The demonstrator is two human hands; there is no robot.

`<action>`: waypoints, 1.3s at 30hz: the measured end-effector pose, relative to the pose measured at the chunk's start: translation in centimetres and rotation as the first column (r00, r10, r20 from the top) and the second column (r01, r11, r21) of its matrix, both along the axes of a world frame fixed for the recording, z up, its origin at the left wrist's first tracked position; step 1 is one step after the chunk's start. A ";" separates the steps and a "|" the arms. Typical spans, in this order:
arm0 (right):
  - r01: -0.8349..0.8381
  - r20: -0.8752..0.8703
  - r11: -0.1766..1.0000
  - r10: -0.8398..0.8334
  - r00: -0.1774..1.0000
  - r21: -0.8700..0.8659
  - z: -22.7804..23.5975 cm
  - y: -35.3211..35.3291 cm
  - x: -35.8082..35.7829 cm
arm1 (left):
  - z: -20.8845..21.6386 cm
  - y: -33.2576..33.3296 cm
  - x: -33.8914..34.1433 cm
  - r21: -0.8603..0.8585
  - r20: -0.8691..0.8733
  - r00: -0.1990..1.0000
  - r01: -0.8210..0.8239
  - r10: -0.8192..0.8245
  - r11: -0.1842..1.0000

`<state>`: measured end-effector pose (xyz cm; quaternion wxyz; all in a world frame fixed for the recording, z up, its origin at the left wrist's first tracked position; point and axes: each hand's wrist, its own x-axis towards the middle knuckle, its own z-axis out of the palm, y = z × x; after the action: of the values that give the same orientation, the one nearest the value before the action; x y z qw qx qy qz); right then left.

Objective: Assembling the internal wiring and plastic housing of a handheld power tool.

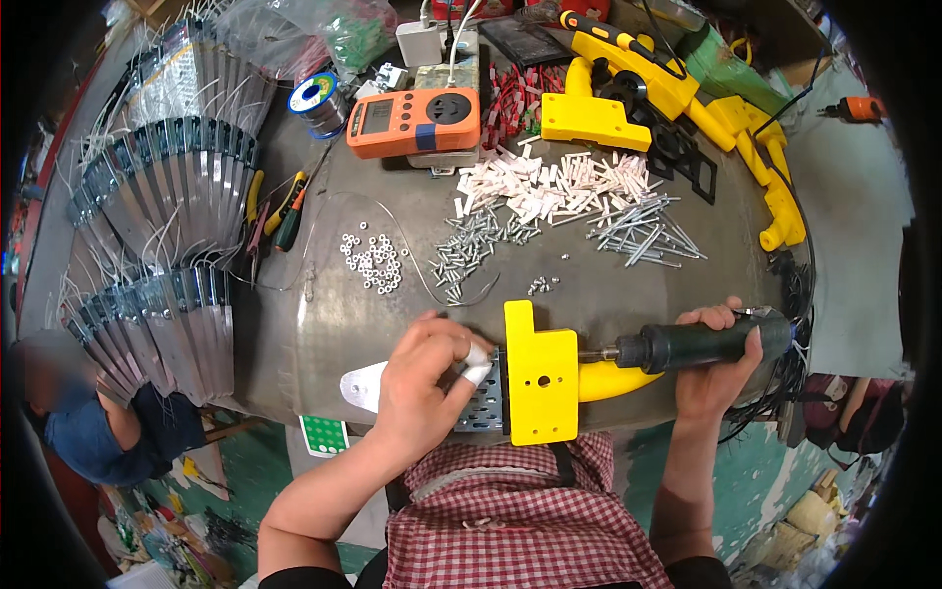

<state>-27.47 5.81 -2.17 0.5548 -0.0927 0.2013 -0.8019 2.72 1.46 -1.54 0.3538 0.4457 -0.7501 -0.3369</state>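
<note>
My left hand [427,378], with white wraps on its fingertips, is closed over a perforated metal plate [481,410], whose pale rounded end [360,386] sticks out to its left. Butted against the plate's right end stands a yellow plastic housing [545,412] with a curved handle [613,381]. My right hand [724,358] grips a dark electric screwdriver [677,348] lying level. Its bit [594,355] points left and reaches the housing's right side; I cannot tell whether a screw sits at the tip. Just beyond lie a few small nuts [543,285].
Beyond my hands lie white rings [373,263], short screws [466,245], long screws [643,234] and pale tubes [549,185]. An orange meter [412,123] and yellow housings [596,120] stand farther back. Wired metal blades [162,177] crowd the left; a person [128,427] is nearby.
</note>
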 end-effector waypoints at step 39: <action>0.022 -0.131 0.998 -0.015 0.991 0.053 1.8 4.1 0.5 | 0.7 -0.1 0.6 -0.008 0.257 0.942 0.227 -0.218 0.974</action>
<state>-26.96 9.88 -0.41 0.5354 -0.1278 0.2598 -0.7934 3.34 1.32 -0.79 0.2226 0.3910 -0.8409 -0.3007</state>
